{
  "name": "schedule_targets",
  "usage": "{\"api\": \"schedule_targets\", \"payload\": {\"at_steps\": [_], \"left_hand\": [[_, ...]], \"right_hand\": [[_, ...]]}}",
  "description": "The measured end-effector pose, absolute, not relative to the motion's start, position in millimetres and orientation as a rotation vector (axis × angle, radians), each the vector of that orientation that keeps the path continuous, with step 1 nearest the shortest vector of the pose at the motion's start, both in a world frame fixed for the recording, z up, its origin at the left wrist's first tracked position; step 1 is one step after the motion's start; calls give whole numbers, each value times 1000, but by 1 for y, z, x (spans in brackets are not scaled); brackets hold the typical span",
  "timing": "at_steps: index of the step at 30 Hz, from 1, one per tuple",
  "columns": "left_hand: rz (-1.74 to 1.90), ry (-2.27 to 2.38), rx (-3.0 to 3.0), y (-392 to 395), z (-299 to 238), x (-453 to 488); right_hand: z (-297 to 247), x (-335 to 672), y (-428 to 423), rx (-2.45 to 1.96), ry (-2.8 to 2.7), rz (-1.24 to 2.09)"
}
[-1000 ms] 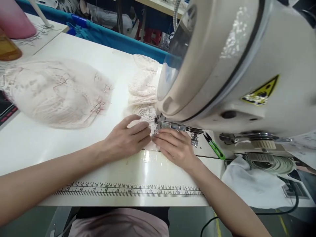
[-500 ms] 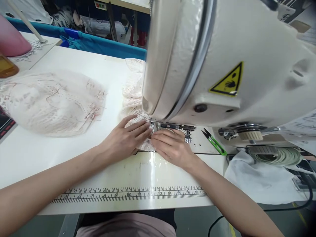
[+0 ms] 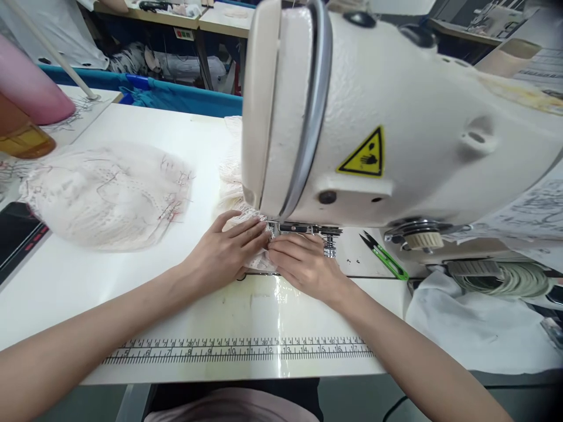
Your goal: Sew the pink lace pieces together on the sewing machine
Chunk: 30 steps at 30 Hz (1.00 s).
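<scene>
The lace (image 3: 229, 176) is on the table (image 3: 132, 302) at the machine (image 3: 396, 111): one part spreads in soft folds left of the machine's head, and the near end reaches under both hands, in front of the machine's foot (image 3: 275, 228). The left hand (image 3: 225, 252) rests palm down on the lace, just left of the foot, its fingers slightly bent and close together; its thumb is mostly hidden, so whether it pinches the lace or merely presses it cannot be made out. The right hand (image 3: 307, 264) is in front of the foot, fingers bunched and curled, tips on the lace beside those of the left; its grip, too, is hidden. Green snips (image 3: 387, 258) lie under the machine's arm, right of the foot and apart from the right hand, black blades slanting away. A ruler (image 3: 237, 351) runs along the table edge in front of the machine. Well left of the machine sits a pale heap (image 3: 109, 202) with loose red threads, a black device (image 3: 17, 246) partly under its near left side. White cloth (image 3: 475, 328) lies in front of the machine's right end, and blue cloth (image 3: 185, 101) stretches behind its head.
</scene>
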State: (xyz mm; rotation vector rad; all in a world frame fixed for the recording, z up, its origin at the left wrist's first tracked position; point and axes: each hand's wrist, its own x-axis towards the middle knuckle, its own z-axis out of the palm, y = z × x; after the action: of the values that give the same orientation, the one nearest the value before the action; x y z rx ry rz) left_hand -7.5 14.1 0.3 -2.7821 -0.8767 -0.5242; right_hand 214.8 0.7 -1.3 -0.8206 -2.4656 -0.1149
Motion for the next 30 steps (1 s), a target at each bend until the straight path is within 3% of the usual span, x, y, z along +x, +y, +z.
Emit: {"api": "schedule_targets", "payload": {"at_steps": [17, 30], "left_hand": [[-431, -920, -2763, 14, 2, -5], [-564, -718, -2806, 19, 7, -17]], "right_hand": [[-6, 227, 8, -872, -2533, -33], [0, 214, -1, -809, -2522, -391]]}}
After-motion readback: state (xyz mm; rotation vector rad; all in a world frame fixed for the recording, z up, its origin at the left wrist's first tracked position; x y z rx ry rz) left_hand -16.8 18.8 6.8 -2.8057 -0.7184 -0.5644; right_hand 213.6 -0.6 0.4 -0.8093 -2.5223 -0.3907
